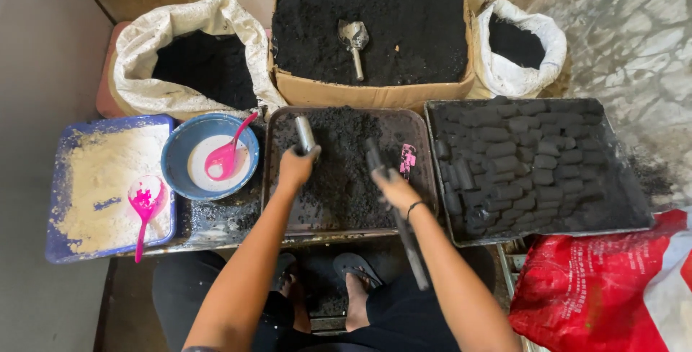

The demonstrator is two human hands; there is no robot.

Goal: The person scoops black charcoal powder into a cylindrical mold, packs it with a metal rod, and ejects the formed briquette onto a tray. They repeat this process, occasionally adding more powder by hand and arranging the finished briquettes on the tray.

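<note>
Nearest the camera, two bare feet in dark sandals (358,269) stand on the floor below a pair of forearms reaching away over the bench. Just beyond them lies a shallow brown metal tray (425,179) spread with loose black powder. Over its near-left part the left hand (296,166) is closed around a short grey metal tube (305,134), which points up and slightly away from the fist. To the right of it, the right hand (395,188) grips a long dark rod (404,229); the rod's long axis runs from beside the near knee up and left towards the tube, so its far tip sits close to the tube, a little to the right. How much powder fills the tube is hidden.

Left of the tray sit a blue bowl (176,168) of white paste with a pink spoon (225,156), and a blue tray (54,200) of pale powder with a second pink spoon (144,204). Right of it, a black tray (620,208) holds rows of dark pressed briquettes (519,157); a red plastic sack (613,287) is cut off at the near-right edge.

Farthest off, a cardboard box (367,94) of black powder holds a metal scoop (354,42), flanked by two white sacks (144,49).
</note>
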